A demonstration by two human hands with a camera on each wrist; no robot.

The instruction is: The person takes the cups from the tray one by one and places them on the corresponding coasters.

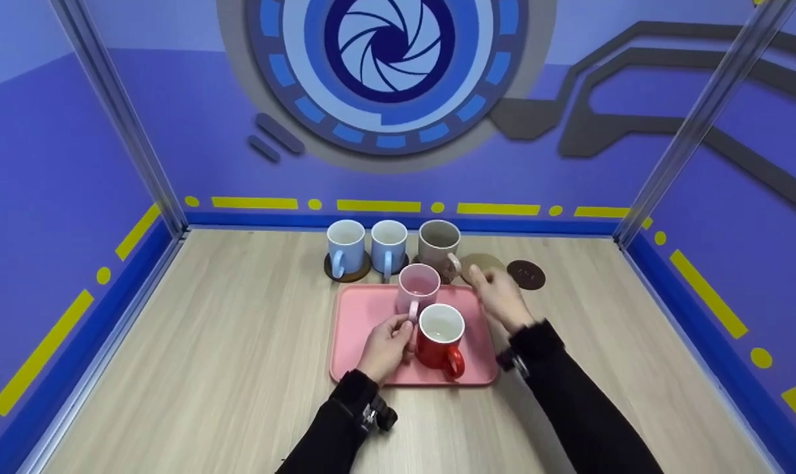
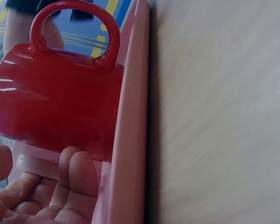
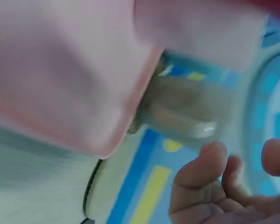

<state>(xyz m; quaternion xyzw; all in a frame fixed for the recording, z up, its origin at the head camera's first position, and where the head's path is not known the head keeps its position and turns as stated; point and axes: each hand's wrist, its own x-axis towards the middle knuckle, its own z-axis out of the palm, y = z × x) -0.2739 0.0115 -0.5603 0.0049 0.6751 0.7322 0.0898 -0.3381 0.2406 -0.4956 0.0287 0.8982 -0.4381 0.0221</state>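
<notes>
On the pink tray [image 1: 365, 336] stand a pink mug [image 1: 419, 289] and, nearer, a red mug [image 1: 437, 342] with a white inside. My left hand [image 1: 386, 345] has its fingers curled about the pink mug's handle [image 2: 37, 165], beside the red mug's wall. Just beyond the tray's far edge, a grey-brown mug [image 1: 437, 243] points its handle towards my right hand [image 1: 500, 299]. That hand hovers over the tray's right far corner. In the right wrist view its thumb and bent fingers [image 3: 200, 172] stand apart with nothing between them; the mug beyond is blurred.
Two light blue mugs, one on the left [image 1: 346, 247] and one in the middle [image 1: 389, 247], stand on coasters along the back. A tan coaster [image 1: 482, 262] and a dark brown coaster [image 1: 527, 274] lie to the right. Blue-purple panels wall the table [image 1: 239, 329].
</notes>
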